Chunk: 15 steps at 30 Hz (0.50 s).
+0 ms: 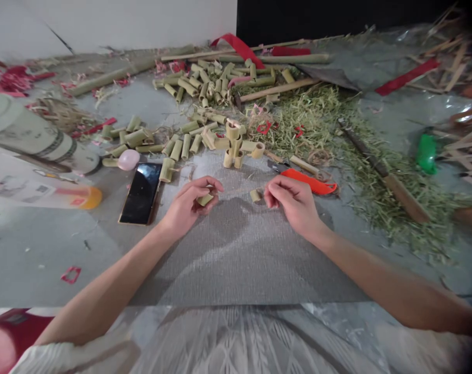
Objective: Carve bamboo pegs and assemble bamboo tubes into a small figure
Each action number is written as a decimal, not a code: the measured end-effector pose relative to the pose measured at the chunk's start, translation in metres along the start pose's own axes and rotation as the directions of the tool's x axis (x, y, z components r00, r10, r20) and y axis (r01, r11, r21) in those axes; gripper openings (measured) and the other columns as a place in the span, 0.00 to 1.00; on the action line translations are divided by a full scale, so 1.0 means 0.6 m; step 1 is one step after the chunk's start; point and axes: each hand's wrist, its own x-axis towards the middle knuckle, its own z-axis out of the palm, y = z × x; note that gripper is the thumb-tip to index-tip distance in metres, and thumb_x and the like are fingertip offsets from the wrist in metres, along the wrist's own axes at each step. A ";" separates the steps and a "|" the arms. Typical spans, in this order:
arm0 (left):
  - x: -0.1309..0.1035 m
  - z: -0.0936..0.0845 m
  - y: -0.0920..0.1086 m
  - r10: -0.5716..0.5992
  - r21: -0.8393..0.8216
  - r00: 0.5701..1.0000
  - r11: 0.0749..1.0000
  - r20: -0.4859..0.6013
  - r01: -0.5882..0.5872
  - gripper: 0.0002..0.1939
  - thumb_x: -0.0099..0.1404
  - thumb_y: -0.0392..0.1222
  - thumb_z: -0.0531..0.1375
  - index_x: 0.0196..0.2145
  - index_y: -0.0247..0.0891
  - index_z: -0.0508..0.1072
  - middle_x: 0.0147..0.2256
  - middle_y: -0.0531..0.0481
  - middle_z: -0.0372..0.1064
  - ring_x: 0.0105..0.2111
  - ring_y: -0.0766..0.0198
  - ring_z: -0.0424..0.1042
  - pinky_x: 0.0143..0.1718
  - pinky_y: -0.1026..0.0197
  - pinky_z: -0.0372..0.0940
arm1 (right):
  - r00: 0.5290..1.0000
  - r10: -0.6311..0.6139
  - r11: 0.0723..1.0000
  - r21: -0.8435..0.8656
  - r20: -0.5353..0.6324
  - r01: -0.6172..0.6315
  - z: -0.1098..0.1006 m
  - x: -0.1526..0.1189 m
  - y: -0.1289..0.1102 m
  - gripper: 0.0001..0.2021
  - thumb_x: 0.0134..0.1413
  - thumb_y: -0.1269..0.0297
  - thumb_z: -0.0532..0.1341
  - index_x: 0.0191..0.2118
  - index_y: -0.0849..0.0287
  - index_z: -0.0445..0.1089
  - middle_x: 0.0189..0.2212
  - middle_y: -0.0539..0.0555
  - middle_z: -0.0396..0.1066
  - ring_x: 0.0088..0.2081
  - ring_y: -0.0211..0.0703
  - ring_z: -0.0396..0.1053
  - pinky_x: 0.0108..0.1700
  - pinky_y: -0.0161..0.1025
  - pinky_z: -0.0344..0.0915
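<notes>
My left hand point(194, 200) is curled around a short bamboo tube point(205, 199), which shows between the thumb and fingers. To its right, my right hand point(292, 201) is closed in a pinch; whatever its fingertips grip is too small to make out. Just left of those fingertips is another short bamboo tube point(255, 195). A faint thin line seems to run between the hands. Beyond them stands a small figure of joined bamboo tubes point(234, 143), with side pieces sticking out like arms. An orange-handled cutter point(311, 182) lies right behind my right hand.
A phone point(140, 193) and a pale pink egg-shaped thing point(129, 159) lie left. Cut bamboo tubes point(204, 83) are heaped behind, beside green shavings point(309, 117). A long knife point(387, 174) rests on the right. Bottles point(44, 135) crowd the left edge.
</notes>
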 end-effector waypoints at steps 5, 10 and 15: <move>0.002 0.000 -0.001 0.006 -0.014 1.000 1.000 0.001 -0.006 0.09 0.68 0.41 0.60 0.41 0.35 0.79 0.24 0.54 0.58 0.22 0.69 0.52 0.24 0.64 0.46 | 1.000 0.022 0.997 0.073 -0.007 -0.022 -0.005 0.001 0.011 0.19 0.78 0.48 0.63 0.36 0.55 0.76 0.23 0.48 0.70 0.26 0.37 0.64 0.29 0.38 0.59; 0.004 0.002 0.001 0.009 -0.014 1.000 1.000 0.002 -0.009 0.09 0.67 0.41 0.60 0.40 0.35 0.78 0.23 0.54 0.59 0.22 0.69 0.52 0.23 0.64 0.45 | 1.000 0.022 0.995 0.097 -0.006 -0.022 -0.004 0.003 0.009 0.18 0.75 0.49 0.66 0.36 0.55 0.76 0.23 0.47 0.69 0.26 0.36 0.63 0.29 0.37 0.60; 0.003 0.003 0.001 0.005 -0.007 1.000 1.000 0.003 -0.005 0.09 0.67 0.41 0.60 0.40 0.35 0.78 0.24 0.53 0.61 0.22 0.68 0.53 0.23 0.65 0.46 | 1.000 0.013 0.995 0.096 -0.008 -0.012 -0.006 0.004 0.010 0.18 0.76 0.48 0.66 0.36 0.54 0.76 0.23 0.47 0.69 0.27 0.37 0.64 0.31 0.38 0.61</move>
